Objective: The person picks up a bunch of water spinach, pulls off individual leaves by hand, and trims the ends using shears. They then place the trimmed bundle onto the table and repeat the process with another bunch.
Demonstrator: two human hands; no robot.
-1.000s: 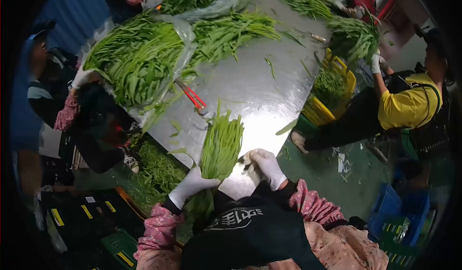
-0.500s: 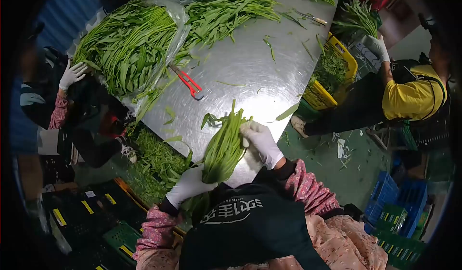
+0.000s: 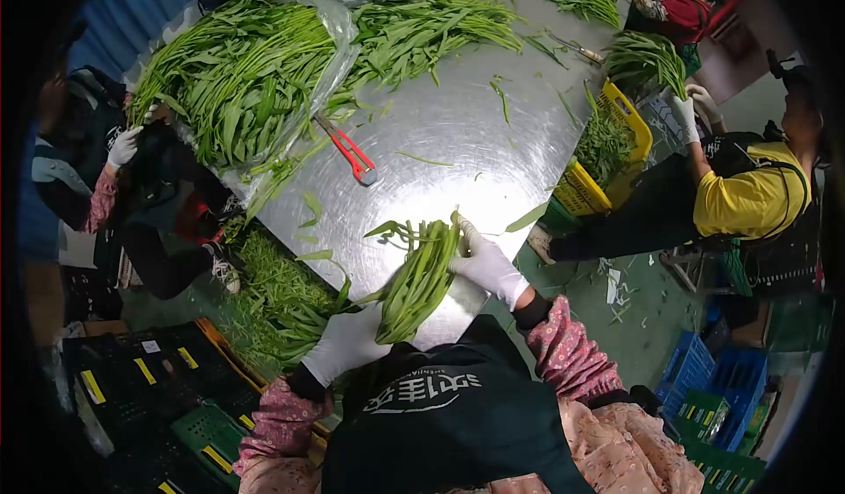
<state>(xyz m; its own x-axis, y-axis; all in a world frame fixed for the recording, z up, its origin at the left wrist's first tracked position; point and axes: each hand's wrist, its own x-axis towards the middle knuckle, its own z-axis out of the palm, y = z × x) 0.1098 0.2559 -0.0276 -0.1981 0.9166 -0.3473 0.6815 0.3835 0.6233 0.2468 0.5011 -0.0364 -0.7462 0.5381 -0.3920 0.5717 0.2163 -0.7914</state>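
Note:
A bunch of water spinach [image 3: 416, 285] is held upright-slanting over the near corner of the metal table, stem ends away from me. My left hand [image 3: 349, 343], in a white glove, is closed around its lower leafy part, the fingers partly hidden behind the leaves. White-gloved too, my right hand [image 3: 489, 267] grips the stems along the right side near their ends. A red-handled cutter [image 3: 352, 155] lies on the table beyond the bunch.
A large pile of water spinach [image 3: 238, 80] with plastic film covers the table's [image 3: 440, 124] far left. A yellow crate [image 3: 585, 186] of greens stands at its right edge. Trimmings [image 3: 273, 292] litter the floor. Dark crates [image 3: 150, 380] stand lower left. Co-workers flank the table.
My right hand has shifted slightly right and down along the stems, and the bunch tilts more to the right. The co-worker at right now holds greens with both hands.

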